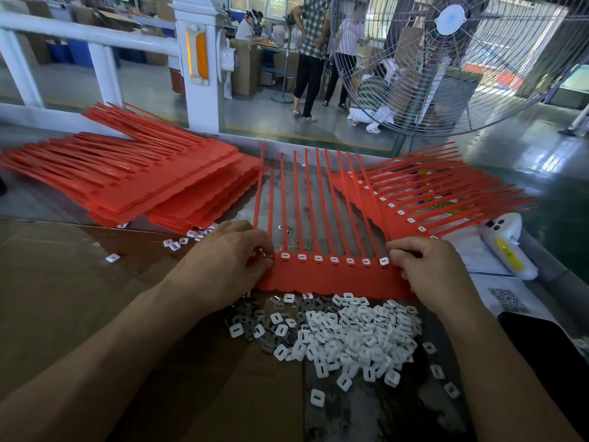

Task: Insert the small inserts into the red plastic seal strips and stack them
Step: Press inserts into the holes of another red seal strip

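white inserts (357,339) heaped at 6 o'clock on the table (366,413), dark metal clips (251,317) mixed in at their left. just beyond, the red strip (331,275) lies flat, tails pointing to 12, seven inserts seated along its heads. left hand (223,266) pinches its left end, fingers curled; right hand (427,269) grips the right end. stacks of strips at 10 (127,183) and 2 o'clock (424,199).

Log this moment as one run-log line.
left hand: pinches red strip sheet | right hand: grips opposite end | white inserts: loose pile nearby | stacks: both sides
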Demonstrator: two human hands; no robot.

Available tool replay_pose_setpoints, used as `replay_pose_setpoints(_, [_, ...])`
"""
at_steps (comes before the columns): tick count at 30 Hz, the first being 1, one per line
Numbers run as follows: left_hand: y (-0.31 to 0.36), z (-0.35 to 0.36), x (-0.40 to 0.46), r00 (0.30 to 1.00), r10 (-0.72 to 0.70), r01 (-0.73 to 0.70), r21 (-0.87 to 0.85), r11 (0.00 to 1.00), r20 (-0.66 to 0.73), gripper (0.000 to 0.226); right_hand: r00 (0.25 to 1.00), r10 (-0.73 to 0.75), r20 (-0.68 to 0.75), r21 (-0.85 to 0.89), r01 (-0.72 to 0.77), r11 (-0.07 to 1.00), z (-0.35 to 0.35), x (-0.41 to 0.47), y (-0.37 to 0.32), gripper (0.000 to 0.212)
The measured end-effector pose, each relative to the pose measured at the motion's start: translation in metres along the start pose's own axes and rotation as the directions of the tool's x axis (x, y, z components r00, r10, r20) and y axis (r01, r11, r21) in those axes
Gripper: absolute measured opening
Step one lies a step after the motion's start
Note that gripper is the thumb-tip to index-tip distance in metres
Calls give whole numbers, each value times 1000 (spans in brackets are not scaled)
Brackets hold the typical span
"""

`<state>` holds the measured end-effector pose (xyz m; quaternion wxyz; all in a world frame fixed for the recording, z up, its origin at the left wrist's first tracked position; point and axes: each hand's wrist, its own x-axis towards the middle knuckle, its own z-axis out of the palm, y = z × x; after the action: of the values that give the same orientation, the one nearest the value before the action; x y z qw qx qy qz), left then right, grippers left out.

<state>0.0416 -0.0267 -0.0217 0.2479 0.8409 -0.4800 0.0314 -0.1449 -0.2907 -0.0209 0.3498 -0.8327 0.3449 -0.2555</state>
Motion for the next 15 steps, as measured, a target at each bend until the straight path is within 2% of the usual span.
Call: replay_pose_setpoints(15, [1,-1,0,1000,-4,4,0,1000,3,22,999,-31,-19,-138,28,990,6,-3,-3,9])
